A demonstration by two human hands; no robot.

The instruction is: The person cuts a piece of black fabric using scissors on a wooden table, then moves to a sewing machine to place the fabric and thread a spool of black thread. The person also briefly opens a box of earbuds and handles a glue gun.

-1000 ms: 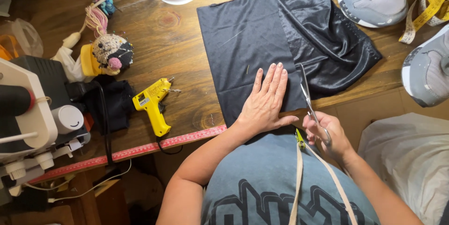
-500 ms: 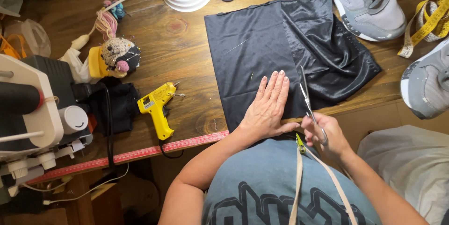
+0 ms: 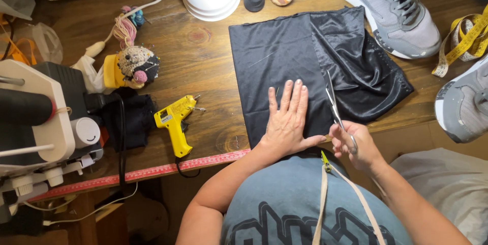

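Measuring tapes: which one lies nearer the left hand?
The red tape along the table's front edge, ending beside the left hand. The yellow one is coiled far right, between the grey shoes.

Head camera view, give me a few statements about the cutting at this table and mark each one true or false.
1. The left hand lies flat on the black fabric. True.
2. The right hand holds scissors. True.
3. The glue gun is red. False: it is yellow.
4. The glue gun lies on the fabric. False: it lies apart from it, on the wooden table.
5. A grey sneaker rests beside the fabric's far right corner. True.
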